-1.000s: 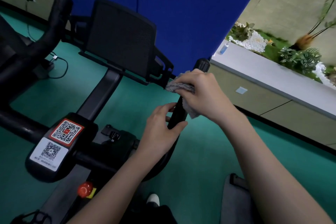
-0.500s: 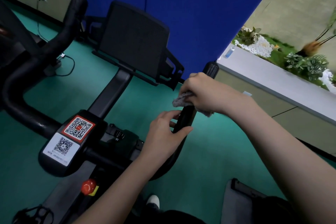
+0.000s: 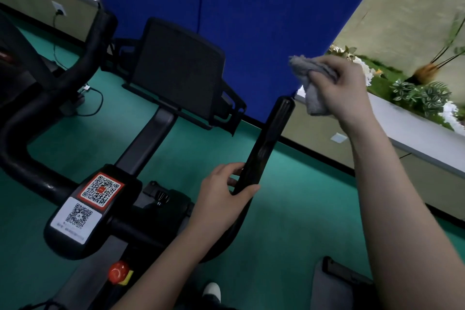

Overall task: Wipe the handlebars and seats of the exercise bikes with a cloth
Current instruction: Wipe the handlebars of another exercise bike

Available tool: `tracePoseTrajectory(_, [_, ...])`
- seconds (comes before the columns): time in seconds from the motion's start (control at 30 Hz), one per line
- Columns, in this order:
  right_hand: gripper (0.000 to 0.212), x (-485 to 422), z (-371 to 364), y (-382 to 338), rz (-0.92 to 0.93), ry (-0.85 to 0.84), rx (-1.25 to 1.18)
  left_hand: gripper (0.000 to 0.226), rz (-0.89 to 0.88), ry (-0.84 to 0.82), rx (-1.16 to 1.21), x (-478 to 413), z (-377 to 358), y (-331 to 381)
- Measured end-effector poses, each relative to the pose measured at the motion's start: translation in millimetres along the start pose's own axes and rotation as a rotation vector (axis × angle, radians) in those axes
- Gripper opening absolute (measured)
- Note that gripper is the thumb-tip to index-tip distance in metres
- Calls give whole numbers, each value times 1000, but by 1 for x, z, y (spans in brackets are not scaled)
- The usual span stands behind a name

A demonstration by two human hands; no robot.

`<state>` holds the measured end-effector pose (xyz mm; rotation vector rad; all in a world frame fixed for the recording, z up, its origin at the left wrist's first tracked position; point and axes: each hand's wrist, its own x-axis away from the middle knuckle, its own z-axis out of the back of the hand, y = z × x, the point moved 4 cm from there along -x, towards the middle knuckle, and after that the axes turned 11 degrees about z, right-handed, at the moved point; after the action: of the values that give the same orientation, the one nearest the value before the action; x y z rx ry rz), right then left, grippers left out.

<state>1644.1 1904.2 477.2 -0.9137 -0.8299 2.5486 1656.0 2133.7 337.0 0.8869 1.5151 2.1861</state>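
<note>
Low at 5 o'clock, a grey pad (image 3: 325, 292) that may have been the seat had no cloth on it, so it probably still needed a wipe. Near the middle, the left hand (image 3: 221, 201) curled its fingers round the right handlebar (image 3: 269, 141), a long shiny black bar. Up at 1 o'clock, the right hand (image 3: 344, 88) squeezed the cloth (image 3: 312, 85), grey, fluffy and bunched, just off the bar's tip. The left handlebar (image 3: 83, 63) at 10 o'clock likely needed wiping too.

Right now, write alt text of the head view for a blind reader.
A person's right hand holds a grey cloth in the air beside the tip of a black exercise-bike handlebar, while the left hand grips that bar lower down. A blue partition stands behind.
</note>
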Motion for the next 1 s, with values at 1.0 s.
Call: tracePoseTrajectory(1.0, [32, 39, -27, -8, -10, -38, -1, 44, -33, 1, -68, -4, 1, -2])
